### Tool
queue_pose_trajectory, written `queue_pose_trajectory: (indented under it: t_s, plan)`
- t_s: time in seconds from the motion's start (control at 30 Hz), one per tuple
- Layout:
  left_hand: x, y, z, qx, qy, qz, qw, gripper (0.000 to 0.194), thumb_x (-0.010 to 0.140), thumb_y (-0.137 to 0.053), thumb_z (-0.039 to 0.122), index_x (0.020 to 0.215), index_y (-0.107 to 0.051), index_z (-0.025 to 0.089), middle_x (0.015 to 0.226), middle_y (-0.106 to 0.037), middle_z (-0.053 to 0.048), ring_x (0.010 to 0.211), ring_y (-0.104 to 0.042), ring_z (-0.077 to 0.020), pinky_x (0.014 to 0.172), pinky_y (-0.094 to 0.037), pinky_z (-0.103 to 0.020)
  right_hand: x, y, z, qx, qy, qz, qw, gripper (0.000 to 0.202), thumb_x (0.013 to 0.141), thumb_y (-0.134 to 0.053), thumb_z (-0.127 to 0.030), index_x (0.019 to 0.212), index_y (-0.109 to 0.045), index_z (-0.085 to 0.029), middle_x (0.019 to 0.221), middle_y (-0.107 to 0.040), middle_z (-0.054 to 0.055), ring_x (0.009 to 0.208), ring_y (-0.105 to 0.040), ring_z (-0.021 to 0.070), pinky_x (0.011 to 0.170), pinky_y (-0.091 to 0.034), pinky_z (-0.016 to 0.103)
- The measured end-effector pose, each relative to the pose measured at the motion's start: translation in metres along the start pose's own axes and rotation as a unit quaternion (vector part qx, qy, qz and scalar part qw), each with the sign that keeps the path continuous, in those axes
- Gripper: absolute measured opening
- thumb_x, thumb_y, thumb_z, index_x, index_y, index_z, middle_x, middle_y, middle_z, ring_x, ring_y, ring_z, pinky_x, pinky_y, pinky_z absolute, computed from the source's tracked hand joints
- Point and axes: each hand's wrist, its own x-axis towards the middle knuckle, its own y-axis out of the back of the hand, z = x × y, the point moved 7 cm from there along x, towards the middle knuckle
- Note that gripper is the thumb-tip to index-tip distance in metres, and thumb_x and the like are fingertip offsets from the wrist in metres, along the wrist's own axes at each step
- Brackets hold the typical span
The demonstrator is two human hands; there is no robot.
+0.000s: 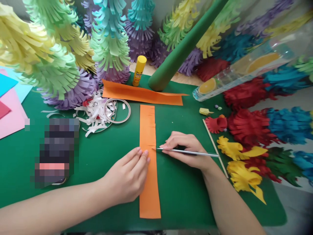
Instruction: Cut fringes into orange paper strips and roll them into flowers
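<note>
An orange paper strip (149, 182) lies lengthwise on the green table, with several short slits along the upper part of its right edge. My left hand (130, 174) is closed, its bunched fingertips pinning the strip near its middle. From the right, my right hand (184, 147) grips a slim silver craft knife (190, 151) between thumb and fingers. The knife's tip meets the strip's right edge at a slit, where a small flap of paper is lifted. A second orange strip (141, 93), partly folded, lies crosswise just beyond the first.
Behind stand a yellow glue stick (139, 70) and a green paper cone (166, 70). Left are white paper scraps (97, 109), a tape ring (129, 114) and a blurred phone (57, 147). Right are a wooden stick (215, 147), yellow fringed curls (244, 176) and a bottle (237, 76).
</note>
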Motion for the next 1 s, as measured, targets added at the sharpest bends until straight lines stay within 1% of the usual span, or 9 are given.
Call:
queue_pose_trajectory:
  t_s: [0.17, 0.27, 0.37, 0.47, 0.57, 0.7, 0.8, 0.9, 1.0]
  plan:
    - [0.0, 0.0, 0.0, -0.001, 0.002, -0.005, 1.0, 0.041, 0.082, -0.054, 0.025, 0.114, -0.063, 0.002, 0.12, -0.064, -0.018, 0.109, -0.061, -0.0301, 0.107, -0.037, -0.044, -0.008, 0.007, 0.008, 0.026, -0.037, 0.01, 0.999, 0.009, 0.079, -0.069, -0.012, 0.075, -0.066, -0.02, 0.073, -0.071, 0.003, 0.068, -0.066, 0.0145, 0.072, -0.059, 0.032]
    - [0.0, -0.001, -0.002, 0.002, 0.004, -0.011, 1.0, 0.04, 0.083, -0.053, 0.026, 0.115, -0.064, 0.004, 0.122, -0.063, -0.017, 0.11, -0.059, -0.0297, 0.107, -0.036, -0.045, -0.012, 0.01, 0.014, 0.057, -0.058, 0.034, 0.996, 0.01, 0.078, -0.071, -0.012, 0.072, -0.067, -0.02, 0.072, -0.07, 0.002, 0.067, -0.066, 0.0139, 0.074, -0.06, 0.032]
    - [-0.001, -0.002, -0.003, 0.0, 0.004, -0.023, 1.0, 0.039, 0.085, -0.051, 0.027, 0.115, -0.064, 0.006, 0.124, -0.062, -0.015, 0.109, -0.058, -0.0286, 0.108, -0.033, -0.047, -0.014, 0.012, 0.018, 0.091, -0.049, 0.076, 0.992, 0.011, 0.075, -0.074, -0.012, 0.074, -0.067, -0.021, 0.072, -0.072, 0.001, 0.067, -0.067, 0.0139, 0.076, -0.06, 0.033]
    - [-0.001, -0.002, -0.003, -0.006, 0.004, -0.032, 0.999, 0.036, 0.086, -0.05, 0.027, 0.114, -0.066, 0.008, 0.126, -0.061, -0.013, 0.109, -0.058, -0.0281, 0.11, -0.029, -0.05, -0.013, 0.011, 0.018, 0.071, -0.029, 0.088, 0.993, 0.013, 0.073, -0.075, -0.011, 0.075, -0.067, -0.021, 0.073, -0.074, 0.001, 0.068, -0.068, 0.0145, 0.078, -0.059, 0.034]
    - [-0.002, -0.003, -0.002, -0.008, 0.004, -0.035, 0.999, 0.036, 0.087, -0.051, 0.027, 0.113, -0.066, 0.009, 0.127, -0.061, -0.013, 0.11, -0.057, -0.0285, 0.111, -0.027, -0.052, -0.01, 0.008, 0.016, 0.034, -0.012, 0.076, 0.997, 0.014, 0.073, -0.075, -0.01, 0.073, -0.067, -0.021, 0.073, -0.075, 0.001, 0.067, -0.068, 0.0148, 0.074, -0.058, 0.032]
    - [-0.002, -0.004, -0.002, -0.005, 0.005, -0.036, 0.999, 0.036, 0.086, -0.053, 0.026, 0.114, -0.066, 0.008, 0.128, -0.06, -0.014, 0.112, -0.056, -0.0288, 0.112, -0.026, -0.05, -0.01, 0.005, 0.014, 0.003, -0.002, 0.071, 0.997, 0.014, 0.074, -0.075, -0.01, 0.074, -0.066, -0.021, 0.075, -0.076, 0.001, 0.066, -0.068, 0.0149, 0.071, -0.056, 0.032]
    - [-0.002, -0.004, -0.001, -0.003, 0.004, -0.036, 0.999, 0.037, 0.086, -0.053, 0.026, 0.115, -0.065, 0.007, 0.129, -0.06, -0.014, 0.113, -0.056, -0.029, 0.113, -0.023, -0.05, -0.008, 0.001, 0.012, -0.01, -0.001, 0.066, 0.998, 0.014, 0.074, -0.075, -0.01, 0.077, -0.067, -0.021, 0.078, -0.076, 0.002, 0.066, -0.067, 0.0149, 0.064, -0.052, 0.031]
    - [-0.002, -0.003, -0.002, -0.004, 0.009, -0.037, 0.999, 0.038, 0.088, -0.05, 0.029, 0.116, -0.064, 0.008, 0.129, -0.06, -0.014, 0.114, -0.056, -0.0282, 0.115, -0.021, -0.05, -0.007, -0.001, 0.01, -0.004, 0.0, 0.07, 0.998, 0.014, 0.074, -0.075, -0.01, 0.078, -0.067, -0.021, 0.078, -0.076, 0.003, 0.066, -0.065, 0.0152, 0.059, -0.05, 0.03]
    - [-0.001, -0.003, -0.004, -0.012, 0.017, -0.045, 0.999, 0.045, 0.089, -0.047, 0.035, 0.12, -0.062, 0.004, 0.131, -0.058, -0.015, 0.118, -0.055, -0.029, 0.116, -0.021, -0.047, -0.008, 0.002, 0.01, 0.037, 0.0, 0.099, 0.994, 0.015, 0.074, -0.075, -0.01, 0.078, -0.068, -0.022, 0.075, -0.075, 0.003, 0.066, -0.064, 0.0156, 0.062, -0.051, 0.031]
